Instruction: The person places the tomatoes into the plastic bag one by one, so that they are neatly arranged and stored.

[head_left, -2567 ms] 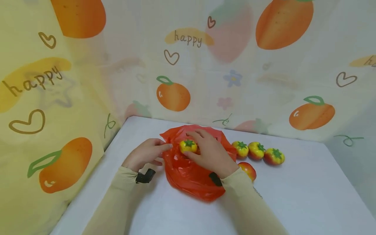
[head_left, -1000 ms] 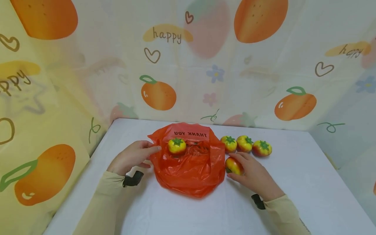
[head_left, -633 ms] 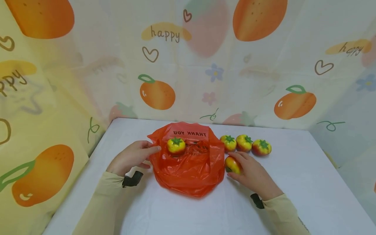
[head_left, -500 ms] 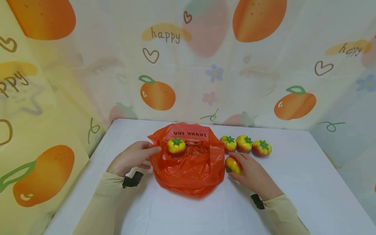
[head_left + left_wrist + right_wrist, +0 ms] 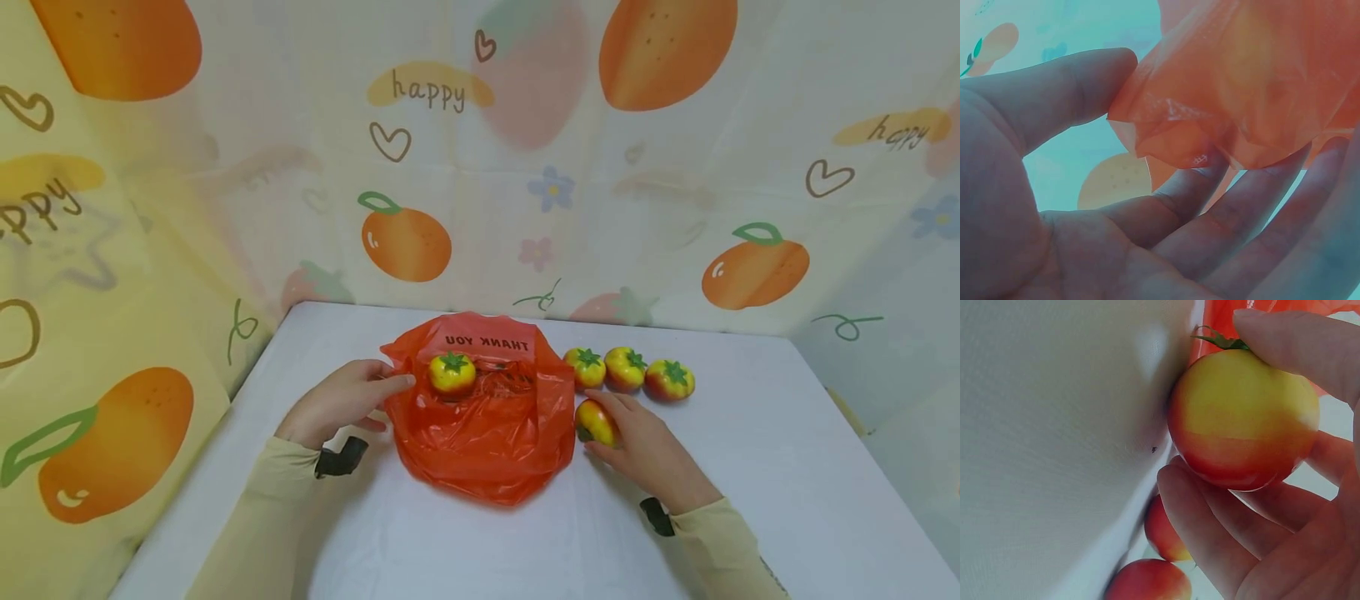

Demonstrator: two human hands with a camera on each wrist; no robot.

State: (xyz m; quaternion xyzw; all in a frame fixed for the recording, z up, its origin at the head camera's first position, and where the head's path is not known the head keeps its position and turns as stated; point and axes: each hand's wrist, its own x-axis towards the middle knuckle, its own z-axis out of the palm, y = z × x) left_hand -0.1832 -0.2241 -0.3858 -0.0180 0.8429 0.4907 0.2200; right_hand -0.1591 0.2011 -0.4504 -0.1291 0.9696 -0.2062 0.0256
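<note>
A red plastic bag (image 5: 480, 446) with mirrored "THANK YOU" lettering lies on the white table. In its opening sits a yellow-and-red tomato (image 5: 452, 375) with a green star-shaped calyx. My left hand (image 5: 333, 404) holds the bag's left edge, the thumb on one side and the fingers behind the thin plastic. Just right of the bag, my right hand (image 5: 645, 446) grips another tomato (image 5: 595, 422) lying on its side. In the right wrist view the thumb reaches over this tomato (image 5: 1241, 419) near its green calyx, and the fingers curve round the opposite side.
Three more tomatoes stand in a row behind my right hand: a left one (image 5: 585, 367), a middle one (image 5: 625, 368) and a right one (image 5: 670, 380). A fruit-printed cloth (image 5: 480, 192) hangs behind the white table (image 5: 787, 483) and along its sides.
My right hand has let go of the tomato in the bag's opening and moved right to grip the one beside the bag. Since about a second ago, both hands have hardly moved.
</note>
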